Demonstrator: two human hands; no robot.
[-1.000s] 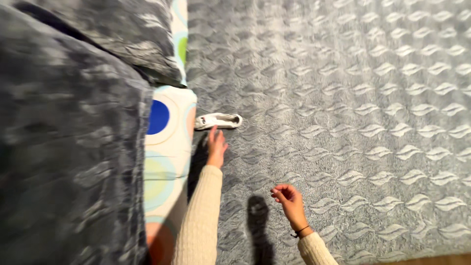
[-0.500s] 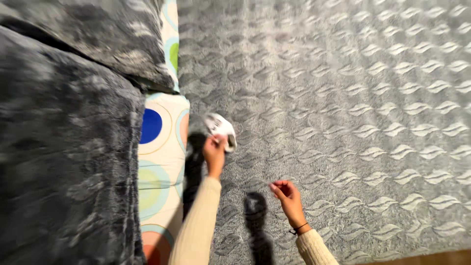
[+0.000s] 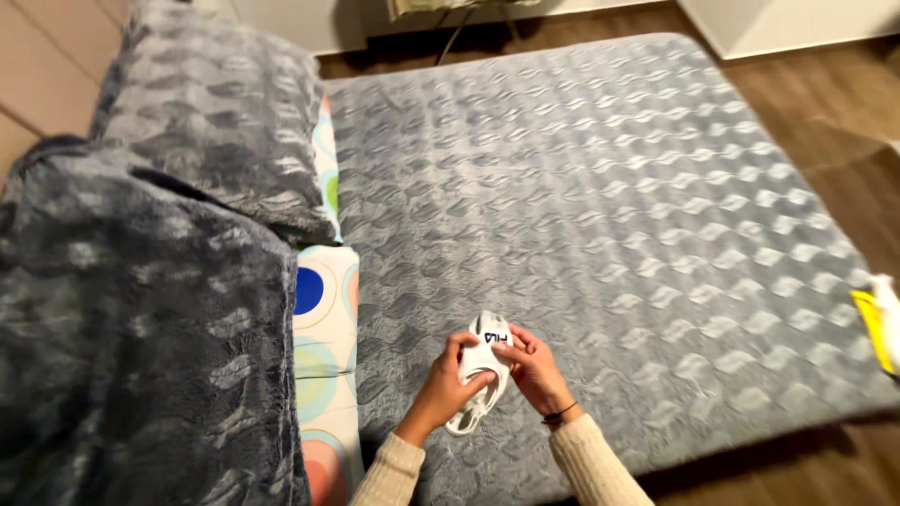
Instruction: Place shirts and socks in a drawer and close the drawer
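Note:
A small white sock hangs between both of my hands above the grey textured bed cover. My left hand grips it from the left side, fingers curled around the cloth. My right hand pinches its upper right part; a dark band sits on that wrist. Both arms wear cream knit sleeves. The sock's lower end dangles below my hands.
Two dark grey fuzzy pillows and a heaped grey blanket lie on the left. A sheet with coloured circles shows beside them. A yellow and white object sits at the bed's right edge. Wooden floor surrounds the bed.
My left hand lifted the white sock off the cover and brought it toward me. My right hand joined it and now holds the sock too. The view pulled back.

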